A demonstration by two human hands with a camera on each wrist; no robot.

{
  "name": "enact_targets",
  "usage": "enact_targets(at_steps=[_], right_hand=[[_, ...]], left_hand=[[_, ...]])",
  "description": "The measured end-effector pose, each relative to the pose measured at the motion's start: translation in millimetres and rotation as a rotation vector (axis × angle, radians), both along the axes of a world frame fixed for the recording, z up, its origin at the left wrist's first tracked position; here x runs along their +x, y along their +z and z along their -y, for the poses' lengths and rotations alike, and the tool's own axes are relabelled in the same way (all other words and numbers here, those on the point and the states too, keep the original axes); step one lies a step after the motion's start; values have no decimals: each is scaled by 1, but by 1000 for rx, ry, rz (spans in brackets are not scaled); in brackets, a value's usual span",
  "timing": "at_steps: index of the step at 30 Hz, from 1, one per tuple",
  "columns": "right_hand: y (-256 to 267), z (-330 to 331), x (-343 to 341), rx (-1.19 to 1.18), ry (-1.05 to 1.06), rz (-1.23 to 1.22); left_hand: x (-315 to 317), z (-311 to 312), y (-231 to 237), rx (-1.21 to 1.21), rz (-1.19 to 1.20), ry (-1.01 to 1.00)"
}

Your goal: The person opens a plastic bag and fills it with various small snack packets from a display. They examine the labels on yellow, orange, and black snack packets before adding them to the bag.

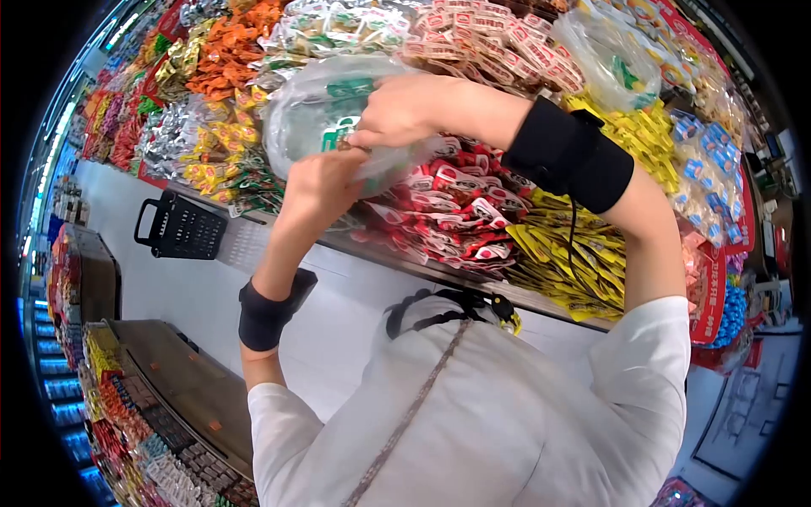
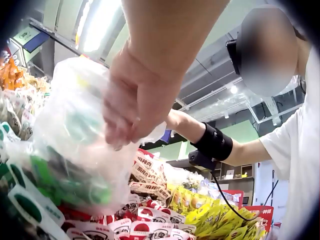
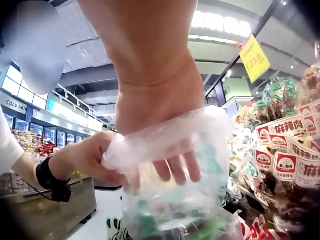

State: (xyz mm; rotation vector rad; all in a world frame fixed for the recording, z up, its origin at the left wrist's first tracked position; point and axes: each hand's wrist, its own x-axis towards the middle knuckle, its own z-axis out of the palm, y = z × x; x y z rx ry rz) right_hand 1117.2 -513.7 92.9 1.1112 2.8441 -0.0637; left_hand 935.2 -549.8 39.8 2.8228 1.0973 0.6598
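Note:
A clear plastic bag (image 1: 304,106) with green print is held over the snack bins; green shapes show low inside it in the left wrist view. My left hand (image 1: 319,190) grips the bag's gathered rim, its fingers curled (image 2: 131,107). My right hand (image 1: 405,110) reaches into the mouth of the bag from the other side. Through the film in the right wrist view, the fingers (image 3: 175,167) of that hand hang down fairly straight, with nothing seen between them. Just below the bag lie red-and-white snack packets (image 1: 460,203).
Yellow packets (image 1: 566,253) fill the bin to the right, and brown-and-white ones (image 1: 498,42) lie behind. Another plastic bag (image 1: 608,63) rests on the far packets. A black shopping basket (image 1: 182,226) stands at the left. A low shelf unit (image 1: 173,372) is behind on the left.

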Motion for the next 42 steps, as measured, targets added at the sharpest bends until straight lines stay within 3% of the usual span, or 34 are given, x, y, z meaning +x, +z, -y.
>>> enact_targets(at_steps=[4,7,11,14,16,19,22,27,30,33,36,39,42], right_hand=[[-9,3,14,-149,-157,125],[12,24,25,-5,-92,19],[42,51,65,360,22,-399],[68,101,106,341,-221,-396],[75,133,129,377,-338,-251],[44,161,166,261,-436,-223],[7,179,184,12,-634,-40],[-47,185,195,-39,-625,104],[-55,182,195,101,-539,137],[-26,179,184,228,-556,31],[3,180,171,323,-696,-485],[25,186,159,-10,-787,-1083],[30,182,141,-142,-766,-1220]], left_hand=[[-12,11,-3,6,43,19],[-11,12,-3,57,74,-12],[5,23,8,107,144,-66],[9,37,8,221,300,-127],[8,48,-3,247,417,-189],[11,62,-22,168,578,-343],[31,70,-36,41,547,-372],[53,73,-50,-156,559,-402],[55,75,-56,-193,532,-399],[52,79,-55,-247,511,-379],[51,81,-54,-290,568,-374],[55,86,-39,-450,729,-330],[59,91,-26,-747,915,-344]])
